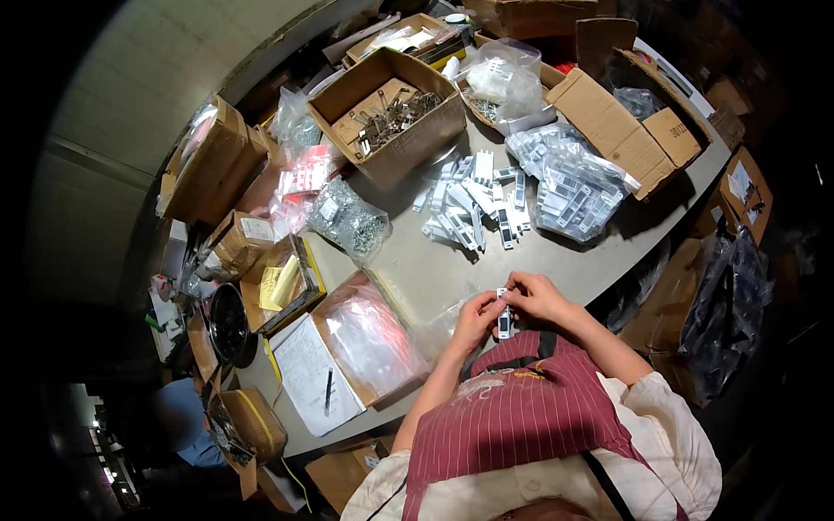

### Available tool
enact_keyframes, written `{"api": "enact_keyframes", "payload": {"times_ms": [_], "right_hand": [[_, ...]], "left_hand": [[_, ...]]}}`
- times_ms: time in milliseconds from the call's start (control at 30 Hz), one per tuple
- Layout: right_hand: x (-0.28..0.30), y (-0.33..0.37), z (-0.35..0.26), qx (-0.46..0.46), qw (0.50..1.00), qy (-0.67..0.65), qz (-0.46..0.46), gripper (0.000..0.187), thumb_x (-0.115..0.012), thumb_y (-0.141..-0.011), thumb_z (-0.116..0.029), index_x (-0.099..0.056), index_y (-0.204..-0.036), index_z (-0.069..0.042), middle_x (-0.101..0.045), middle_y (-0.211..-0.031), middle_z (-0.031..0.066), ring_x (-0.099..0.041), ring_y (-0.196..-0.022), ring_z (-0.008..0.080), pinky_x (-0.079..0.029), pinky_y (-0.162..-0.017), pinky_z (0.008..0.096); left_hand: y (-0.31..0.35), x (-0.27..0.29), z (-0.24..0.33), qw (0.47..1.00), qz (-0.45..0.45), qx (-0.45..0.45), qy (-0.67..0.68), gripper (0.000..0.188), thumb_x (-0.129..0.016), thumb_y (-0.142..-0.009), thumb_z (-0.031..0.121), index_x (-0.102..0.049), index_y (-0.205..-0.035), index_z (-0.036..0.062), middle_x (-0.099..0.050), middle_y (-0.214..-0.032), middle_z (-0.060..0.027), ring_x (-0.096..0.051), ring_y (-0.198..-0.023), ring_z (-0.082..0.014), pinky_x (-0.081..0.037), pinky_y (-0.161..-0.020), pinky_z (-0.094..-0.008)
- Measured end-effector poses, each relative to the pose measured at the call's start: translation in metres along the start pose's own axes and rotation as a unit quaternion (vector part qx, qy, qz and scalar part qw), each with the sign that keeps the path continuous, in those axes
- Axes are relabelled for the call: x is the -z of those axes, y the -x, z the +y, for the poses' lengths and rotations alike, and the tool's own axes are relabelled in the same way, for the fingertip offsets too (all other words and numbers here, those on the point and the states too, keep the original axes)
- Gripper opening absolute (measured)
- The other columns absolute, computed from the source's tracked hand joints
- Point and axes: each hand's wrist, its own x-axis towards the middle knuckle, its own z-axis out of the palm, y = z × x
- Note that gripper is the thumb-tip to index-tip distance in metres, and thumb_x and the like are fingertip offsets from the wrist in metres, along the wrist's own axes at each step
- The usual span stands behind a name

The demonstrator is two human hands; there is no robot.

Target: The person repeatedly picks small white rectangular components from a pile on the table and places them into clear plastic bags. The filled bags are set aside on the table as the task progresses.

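Observation:
Close to my body, at the table's near edge, both hands meet on a small white plastic housing (505, 325) with a dark window. My left hand (476, 319) pinches it from the left. My right hand (537, 298) grips its upper end, fingers bent; whether a smaller part sits between them is too small to tell. Farther out lies a loose pile of similar white and grey housings (476, 201). Beside it on the right, a clear plastic bag (576, 187) is full of more of them.
An open cardboard box (391, 113) of metal parts stands at the back. Left are a bag of screws (349, 217), a box of clear plastic bags (369, 339) and a paper sheet (313, 373) with a pen (328, 391). A carton (608, 130) stands back right. Another person (195, 425) is lower left.

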Motion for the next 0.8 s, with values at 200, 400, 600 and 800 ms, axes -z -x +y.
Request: {"api": "enact_keyframes", "payload": {"times_ms": [200, 400, 600, 800], "right_hand": [[-0.009, 0.016, -0.018, -0.13, 0.948, -0.287, 0.039, 0.011, -0.064, -0.093, -0.008, -0.061, -0.091, 0.002, -0.065, -0.069, 0.0102, -0.066, -0.056, 0.0166, -0.055, -0.047, 0.0304], [-0.006, 0.02, -0.005, -0.077, 0.909, -0.383, 0.145, 0.009, -0.062, -0.091, -0.003, -0.057, -0.085, 0.002, -0.064, -0.069, 0.0124, -0.068, -0.058, 0.0203, -0.058, -0.05, 0.0307], [0.012, 0.028, -0.017, -0.187, 0.857, -0.475, 0.07, 0.006, -0.058, -0.087, -0.004, -0.058, -0.091, -0.001, -0.063, -0.076, 0.0135, -0.069, -0.063, 0.0241, -0.059, -0.058, 0.0332], [0.01, 0.009, -0.017, -0.166, 0.847, -0.505, 0.022, 0.013, -0.062, -0.086, -0.015, -0.06, -0.09, -0.002, -0.06, -0.071, 0.0092, -0.057, -0.054, 0.0182, -0.047, -0.052, 0.0279]], "left_hand": [[-0.005, -0.002, -0.034, 0.998, 0.024, -0.057, 0.034, 0.028, -0.059, -0.101, 0.02, -0.068, -0.112, -0.0036, -0.07, -0.085, -0.0051, -0.065, -0.069, -0.0094, -0.048, -0.051, -0.0227], [-0.009, 0.017, -0.05, 0.987, 0.148, -0.003, 0.062, 0.03, -0.059, -0.099, 0.025, -0.068, -0.106, -0.0032, -0.07, -0.081, -0.0086, -0.067, -0.065, -0.0136, -0.052, -0.056, -0.025], [-0.003, 0.013, -0.028, 0.965, 0.141, -0.026, 0.22, 0.036, -0.051, -0.102, 0.027, -0.064, -0.117, -0.0026, -0.071, -0.089, -0.0116, -0.069, -0.071, -0.0165, -0.055, -0.062, -0.0268], [-0.004, 0.014, -0.02, 0.968, 0.126, -0.034, 0.214, 0.037, -0.053, -0.101, 0.029, -0.062, -0.12, -0.0014, -0.07, -0.092, -0.0103, -0.068, -0.074, -0.017, -0.054, -0.064, -0.0278]]}}
